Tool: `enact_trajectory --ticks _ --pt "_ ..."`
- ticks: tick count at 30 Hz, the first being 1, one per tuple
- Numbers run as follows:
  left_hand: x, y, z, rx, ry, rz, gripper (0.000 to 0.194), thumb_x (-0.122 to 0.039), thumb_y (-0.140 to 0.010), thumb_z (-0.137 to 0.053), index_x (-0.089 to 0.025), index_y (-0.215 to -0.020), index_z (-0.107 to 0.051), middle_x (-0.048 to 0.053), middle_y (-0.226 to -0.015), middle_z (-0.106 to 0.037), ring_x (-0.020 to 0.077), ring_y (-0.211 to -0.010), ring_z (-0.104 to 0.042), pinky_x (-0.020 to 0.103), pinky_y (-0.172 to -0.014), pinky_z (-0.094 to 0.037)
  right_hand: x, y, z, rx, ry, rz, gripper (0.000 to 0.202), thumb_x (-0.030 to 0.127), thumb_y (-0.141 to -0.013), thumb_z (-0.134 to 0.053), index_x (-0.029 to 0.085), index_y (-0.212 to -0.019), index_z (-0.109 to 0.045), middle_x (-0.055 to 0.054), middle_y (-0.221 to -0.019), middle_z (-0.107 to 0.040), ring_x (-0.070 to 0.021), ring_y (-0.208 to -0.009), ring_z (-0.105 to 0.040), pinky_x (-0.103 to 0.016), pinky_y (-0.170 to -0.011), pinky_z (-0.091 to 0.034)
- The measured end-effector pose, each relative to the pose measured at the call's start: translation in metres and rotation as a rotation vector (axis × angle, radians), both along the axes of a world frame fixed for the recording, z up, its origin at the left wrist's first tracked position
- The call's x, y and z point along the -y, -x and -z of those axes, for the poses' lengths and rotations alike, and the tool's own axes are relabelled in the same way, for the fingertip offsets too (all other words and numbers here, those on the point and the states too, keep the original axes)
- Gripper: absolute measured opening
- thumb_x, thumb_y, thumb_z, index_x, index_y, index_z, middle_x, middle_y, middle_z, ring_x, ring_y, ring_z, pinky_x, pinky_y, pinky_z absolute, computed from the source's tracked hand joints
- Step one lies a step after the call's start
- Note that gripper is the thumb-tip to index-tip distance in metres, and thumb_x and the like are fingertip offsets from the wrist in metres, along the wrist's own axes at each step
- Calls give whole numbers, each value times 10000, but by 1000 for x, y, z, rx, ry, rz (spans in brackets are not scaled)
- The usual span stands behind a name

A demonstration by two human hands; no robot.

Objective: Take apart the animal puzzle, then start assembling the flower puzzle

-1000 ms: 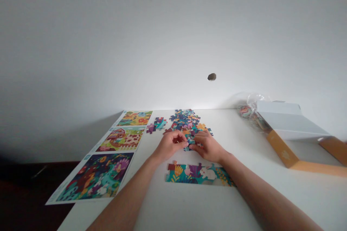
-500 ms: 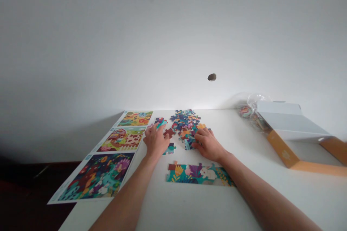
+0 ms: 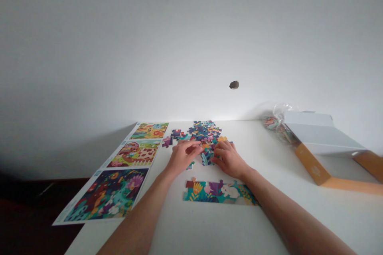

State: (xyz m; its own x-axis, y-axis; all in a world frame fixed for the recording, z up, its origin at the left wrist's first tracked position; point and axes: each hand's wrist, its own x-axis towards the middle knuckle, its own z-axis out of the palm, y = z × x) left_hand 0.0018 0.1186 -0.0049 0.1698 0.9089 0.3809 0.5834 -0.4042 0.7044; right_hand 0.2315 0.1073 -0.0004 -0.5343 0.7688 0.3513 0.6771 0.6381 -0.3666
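Note:
My left hand [image 3: 181, 157] is over the loose puzzle pieces, thumb and forefinger closed together; what lies between them is too small to make out. My right hand [image 3: 229, 160] has its fingers bent on a teal piece [image 3: 207, 159] with leaf patterns, at the near edge of the pile of pieces [image 3: 204, 130]. Left of the pile lie a purple piece [image 3: 167, 142] and a dark blue and red one [image 3: 176, 132]. Nearer to me is a joined strip [image 3: 215, 192] showing a white rabbit and plants, its right end beside my right forearm.
On the left of the white table [image 3: 182, 231] lies a sheet with three pictures [image 3: 107, 195]. At the right stands an open orange and white box [image 3: 312, 165], with a clear plastic bag [image 3: 281, 129] of pieces behind it.
My left hand has moved right, towards my right hand, and its fingers have come together. The leafy teal piece has shifted slightly left. My right hand has barely moved.

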Motion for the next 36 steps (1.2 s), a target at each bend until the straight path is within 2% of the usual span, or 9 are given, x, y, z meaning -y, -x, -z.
enact_trajectory --ticks 2,4,8,12,15,18,22,32,36 --pt "4 -5 -1 13 47 118 302 -343 -764 -710 -267 -1054 -742 64 -923 -727 242 -908 -639 347 -811 -498 0 0 0 4 1 1 212 401 -913 -594 208 -830 -624 -61 -1022 -584 -225 -981 -486 -398 -881 -370" --pt "4 -7 1 -9 63 130 276 -304 -733 -735 -257 -1004 -758 62 -894 -721 238 -872 -645 357 -825 -493 0 0 0 14 7 18 207 430 -894 -615 225 -872 -637 -60 -1034 -580 -234 -999 -485 -404 -888 -371" --pt "-4 0 8 26 36 -119 232 -299 -793 -656 -217 -990 -746 73 -858 -715 223 -779 -646 342 -767 -488 -1 -1 1 44 6 152 365 442 -803 -705 270 -1113 -618 -81 -1106 -553 -279 -1062 -468 -460 -935 -357" --pt "-11 12 10 -58 13 -437 243 -323 -827 -607 -231 -1023 -719 76 -890 -725 254 -852 -641 355 -800 -458 -2 -3 4 53 -13 297 548 447 -777 -708 253 -1264 -550 -130 -1242 -501 -323 -1136 -434 -510 -978 -325" --pt "-12 14 12 -185 26 -526 321 -348 -832 -596 -240 -1123 -678 97 -1004 -706 289 -953 -616 387 -836 -443 -5 -6 6 51 4 324 569 466 -784 -691 245 -1287 -541 -135 -1262 -498 -327 -1152 -429 -519 -988 -316" --pt "-12 12 17 -286 11 -511 412 -373 -835 -591 -225 -1217 -627 125 -1095 -662 310 -1061 -572 415 -895 -429 -10 -10 10 42 26 285 545 487 -786 -684 260 -1266 -562 -114 -1223 -522 -313 -1134 -441 -513 -988 -318" --pt "-13 12 20 -283 -11 -488 346 -356 -857 -562 -239 -1170 -653 109 -1082 -646 276 -1074 -565 393 -936 -425 -15 -12 13 9 15 256 518 489 -797 -669 276 -1258 -565 -92 -1179 -532 -291 -1102 -454 -493 -975 -333" --pt "-12 18 21 70 -81 -395 221 -170 -734 -580 -221 -897 -720 70 -957 -633 248 -978 -590 388 -938 -445 -11 -5 9 78 -24 231 527 525 -813 -627 264 -1266 -561 -96 -1195 -541 -284 -1115 -465 -476 -989 -341" --pt "-8 24 18 185 -56 -377 224 -171 -700 -552 -211 -853 -711 52 -936 -653 234 -952 -605 359 -883 -476 -8 -1 -4 115 39 232 546 557 -866 -558 301 -1345 -498 -85 -1298 -543 -284 -1192 -469 -525 -1042 -308"
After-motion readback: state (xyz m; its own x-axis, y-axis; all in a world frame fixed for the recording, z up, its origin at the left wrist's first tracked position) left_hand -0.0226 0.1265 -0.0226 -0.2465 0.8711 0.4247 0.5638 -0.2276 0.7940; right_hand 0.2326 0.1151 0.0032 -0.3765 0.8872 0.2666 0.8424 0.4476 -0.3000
